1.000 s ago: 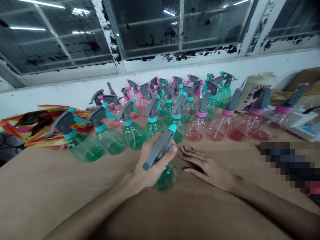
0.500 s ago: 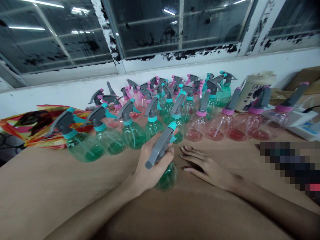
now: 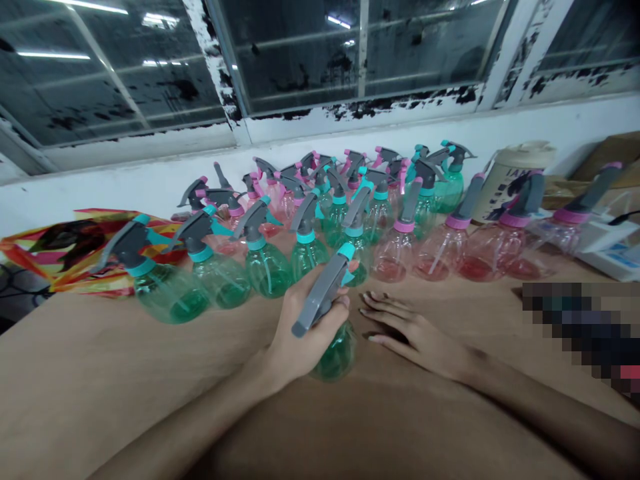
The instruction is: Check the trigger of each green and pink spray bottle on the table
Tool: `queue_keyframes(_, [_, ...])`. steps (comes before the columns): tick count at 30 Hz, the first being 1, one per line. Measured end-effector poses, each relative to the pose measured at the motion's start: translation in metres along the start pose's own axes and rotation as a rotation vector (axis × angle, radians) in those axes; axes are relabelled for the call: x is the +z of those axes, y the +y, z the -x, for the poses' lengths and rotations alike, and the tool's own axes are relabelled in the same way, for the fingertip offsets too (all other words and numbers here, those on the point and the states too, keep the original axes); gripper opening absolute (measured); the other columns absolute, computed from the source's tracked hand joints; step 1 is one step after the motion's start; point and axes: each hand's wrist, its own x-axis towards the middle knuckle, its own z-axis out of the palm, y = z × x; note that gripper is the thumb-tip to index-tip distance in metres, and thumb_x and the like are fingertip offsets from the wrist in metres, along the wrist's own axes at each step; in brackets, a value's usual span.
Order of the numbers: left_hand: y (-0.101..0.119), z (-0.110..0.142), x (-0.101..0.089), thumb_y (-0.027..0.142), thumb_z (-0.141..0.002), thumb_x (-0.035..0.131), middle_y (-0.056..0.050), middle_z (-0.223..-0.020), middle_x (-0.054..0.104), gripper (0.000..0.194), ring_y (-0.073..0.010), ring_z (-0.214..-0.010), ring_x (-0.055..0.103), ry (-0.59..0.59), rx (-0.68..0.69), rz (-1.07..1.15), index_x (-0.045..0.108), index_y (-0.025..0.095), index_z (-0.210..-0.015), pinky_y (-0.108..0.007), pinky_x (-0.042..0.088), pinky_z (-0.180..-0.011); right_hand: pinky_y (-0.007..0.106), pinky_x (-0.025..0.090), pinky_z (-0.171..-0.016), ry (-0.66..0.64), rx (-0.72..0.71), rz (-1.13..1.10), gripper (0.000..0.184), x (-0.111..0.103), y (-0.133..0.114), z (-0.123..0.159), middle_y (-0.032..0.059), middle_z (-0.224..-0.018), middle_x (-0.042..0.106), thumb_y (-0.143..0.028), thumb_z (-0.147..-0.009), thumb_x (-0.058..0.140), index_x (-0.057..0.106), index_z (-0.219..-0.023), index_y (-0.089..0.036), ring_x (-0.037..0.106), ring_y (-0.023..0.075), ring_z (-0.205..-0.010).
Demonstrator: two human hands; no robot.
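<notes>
My left hand (image 3: 305, 327) is wrapped round the neck of a green spray bottle (image 3: 337, 357) with a grey head and a teal nozzle. The nozzle points away from me, and my fingers partly hide the neck and trigger. Just to its right, my right hand (image 3: 407, 327) rests on the wooden table (image 3: 150, 387), fingers stretched out and holding nothing. Beyond my hands stands a front row of spray bottles: green ones such as this bottle (image 3: 270, 270) on the left, and pink ones such as this bottle (image 3: 433, 257) on the right.
More pink and green spray bottles (image 3: 337, 213) crowd behind the front row. A colourful plastic bag (image 3: 75, 247) lies at the left. At the right are a printed beige container (image 3: 517, 177), a white power strip (image 3: 613, 247) and cardboard (image 3: 617, 153). A wall with windows (image 3: 350, 60) rises behind.
Almost nothing differs. My left hand keeps its hold on the green spray bottle, and my right hand stays flat on the table; the view has shifted very slightly.
</notes>
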Motion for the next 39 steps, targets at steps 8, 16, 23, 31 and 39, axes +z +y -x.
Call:
queue_keyframes(8, [0.002, -0.001, -0.005, 0.021, -0.079, 0.053, 0.001, -0.076, 0.064, 0.019, -0.0136, -0.064, 0.060, -0.043, 0.049, -0.047, 0.061, 0.024, -0.096, -0.027, 0.050, -0.065, 0.047, 0.032, -0.110, 0.026, -0.007, -0.005, 0.047, 0.001, 0.000, 0.000, 0.0036, -0.143, 0.044, -0.044, -0.091, 0.048, 0.045, -0.135, -0.026, 0.034, 0.0220, -0.134])
queue_keyframes(16, [0.005, -0.003, -0.005, 0.024, -0.080, 0.053, 0.002, -0.065, 0.057, 0.013, -0.0132, -0.056, 0.052, -0.029, 0.055, -0.098, 0.060, 0.024, -0.092, -0.026, 0.047, -0.058, 0.048, 0.031, -0.110, 0.019, -0.016, -0.025, 0.047, -0.002, 0.000, 0.000, 0.0029, -0.143, 0.043, -0.043, -0.091, 0.048, 0.044, -0.135, -0.028, 0.034, 0.0225, -0.134])
queue_keyframes(23, [-0.001, 0.001, 0.000, 0.021, -0.079, 0.052, 0.001, -0.071, 0.063, 0.023, -0.0151, -0.065, 0.061, 0.027, 0.034, -0.104, 0.062, 0.024, -0.100, -0.028, 0.051, -0.065, 0.046, 0.030, -0.111, 0.006, 0.001, -0.001, 0.047, -0.002, -0.002, 0.000, 0.0042, -0.143, 0.043, -0.044, -0.091, 0.047, 0.046, -0.134, -0.025, 0.033, 0.0218, -0.135])
queue_keyframes(31, [-0.004, 0.002, 0.002, 0.019, -0.077, 0.054, -0.001, -0.081, 0.070, 0.007, -0.0157, -0.073, 0.066, 0.043, 0.023, -0.029, 0.060, 0.021, -0.079, -0.026, 0.054, -0.065, 0.048, 0.031, -0.110, 0.011, -0.006, -0.019, 0.048, -0.001, -0.001, 0.000, 0.0037, -0.143, 0.043, -0.043, -0.091, 0.047, 0.044, -0.136, -0.027, 0.033, 0.0223, -0.135])
queue_keyframes(39, [-0.002, 0.001, 0.001, 0.017, -0.076, 0.054, -0.001, -0.078, 0.070, 0.014, -0.0167, -0.075, 0.068, 0.030, 0.017, -0.013, 0.061, 0.022, -0.086, -0.028, 0.055, -0.069, 0.048, 0.031, -0.110, 0.010, -0.008, -0.022, 0.048, -0.001, 0.000, 0.000, 0.0024, -0.143, 0.043, -0.043, -0.091, 0.048, 0.043, -0.136, -0.029, 0.034, 0.0222, -0.134])
